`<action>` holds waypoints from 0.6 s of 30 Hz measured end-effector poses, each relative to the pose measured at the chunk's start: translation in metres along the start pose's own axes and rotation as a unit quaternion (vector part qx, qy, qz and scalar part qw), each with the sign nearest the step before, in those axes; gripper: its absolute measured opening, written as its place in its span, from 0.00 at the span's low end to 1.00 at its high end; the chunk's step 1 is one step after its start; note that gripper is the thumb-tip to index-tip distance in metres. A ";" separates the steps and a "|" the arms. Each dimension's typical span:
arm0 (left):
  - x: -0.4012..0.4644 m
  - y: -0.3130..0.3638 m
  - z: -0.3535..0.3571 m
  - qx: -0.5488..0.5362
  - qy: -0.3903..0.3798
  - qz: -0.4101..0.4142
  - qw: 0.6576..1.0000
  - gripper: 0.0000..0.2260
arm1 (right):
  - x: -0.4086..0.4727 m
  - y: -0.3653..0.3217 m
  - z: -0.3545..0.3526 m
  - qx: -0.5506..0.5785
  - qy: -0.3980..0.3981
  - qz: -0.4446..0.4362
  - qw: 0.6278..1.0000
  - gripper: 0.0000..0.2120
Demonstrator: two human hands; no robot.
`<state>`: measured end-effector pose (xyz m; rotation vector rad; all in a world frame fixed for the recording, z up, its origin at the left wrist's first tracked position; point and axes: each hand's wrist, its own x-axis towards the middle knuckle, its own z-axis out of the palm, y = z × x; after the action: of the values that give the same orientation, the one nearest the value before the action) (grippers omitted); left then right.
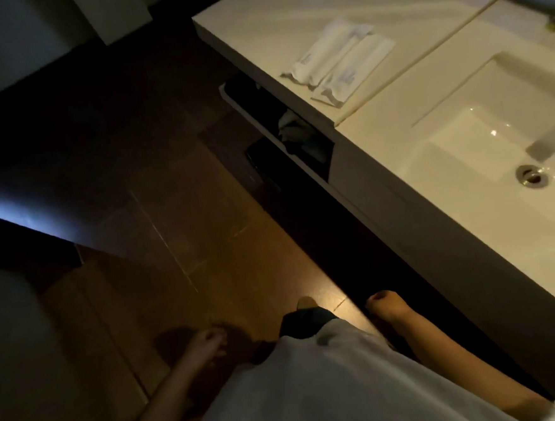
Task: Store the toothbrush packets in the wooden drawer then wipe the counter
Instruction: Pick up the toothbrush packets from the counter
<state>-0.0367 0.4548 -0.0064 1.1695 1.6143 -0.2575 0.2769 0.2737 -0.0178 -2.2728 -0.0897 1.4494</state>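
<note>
At this moment the task stood at its start: nothing had been stored and no wiping was shown. The two toothbrush packets (341, 61) lay side by side, touching or slightly overlapping, on the pale table (256, 24) at the 1 o'clock part of the view, just left of the seam that bordered the sink (495, 149). Directly beneath them, below the table edge, a drawer (283, 127) appeared to stand pulled out, with dark, unclear contents; whether it was the wooden one could not be told in the dim light. Your left hand (208, 341) hung at 7 o'clock over the brown floor (160, 238), fingers loosely curled and holding nothing. Your right hand (386, 304) hung at 5 o'clock beside the cabinet front, also holding nothing as far as the dim view showed. Both hands were well apart from the packets. Judged from this, you had both parts left: moving the packets into the drawer, then wiping the table.
</note>
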 end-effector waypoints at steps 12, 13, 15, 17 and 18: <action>0.078 0.133 -0.043 0.033 -0.024 0.033 0.999 0.08 | 0.041 -0.145 -0.026 -0.016 0.019 -0.048 0.999 0.04; 0.085 0.148 -0.044 0.039 -0.035 0.037 0.998 0.07 | 0.043 -0.147 -0.025 -0.010 0.023 -0.043 0.999 0.03; 0.102 0.182 -0.045 0.056 -0.055 0.049 0.996 0.06 | 0.047 -0.152 -0.023 0.004 0.028 -0.028 0.999 0.03; 0.119 0.218 -0.046 0.087 -0.074 0.065 0.991 0.06 | 0.048 -0.158 -0.020 0.025 0.033 -0.009 0.999 0.07; 0.126 0.238 -0.047 0.107 -0.084 0.074 0.988 0.07 | 0.047 -0.163 -0.018 0.040 0.039 0.003 0.998 0.09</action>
<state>0.1269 0.6737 -0.0023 1.3866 1.3693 -0.4296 0.3430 0.4281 0.0130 -2.2631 -0.0022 1.3408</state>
